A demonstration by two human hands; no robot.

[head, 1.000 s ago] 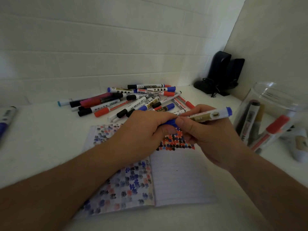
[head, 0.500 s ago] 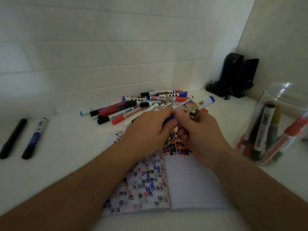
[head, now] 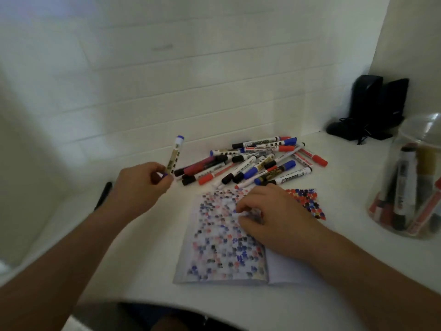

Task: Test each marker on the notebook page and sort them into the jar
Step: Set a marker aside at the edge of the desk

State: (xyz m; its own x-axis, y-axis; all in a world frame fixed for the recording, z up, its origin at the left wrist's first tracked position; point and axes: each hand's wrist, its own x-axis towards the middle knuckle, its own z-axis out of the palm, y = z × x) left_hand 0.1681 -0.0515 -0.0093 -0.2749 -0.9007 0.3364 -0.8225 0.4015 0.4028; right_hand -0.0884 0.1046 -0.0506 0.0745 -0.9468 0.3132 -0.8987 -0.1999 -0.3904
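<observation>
Left hand (head: 140,185) left of centre, fingertips pinching blue-capped white marker (head: 175,155) upright, probably for carrying aside; right hand (head: 272,216) at centre, loosely curled on dotted notebook (head: 214,254), seemingly steadying it, holding nothing visible; marker pile (head: 253,163) above; jar (head: 410,187) at right edge.

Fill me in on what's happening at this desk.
A person is testing markers. The left hand holds a blue-capped marker up, left of the marker pile. The right hand rests on the open notebook, its pages covered in colour dabs. A clear jar at the right holds several markers.
</observation>
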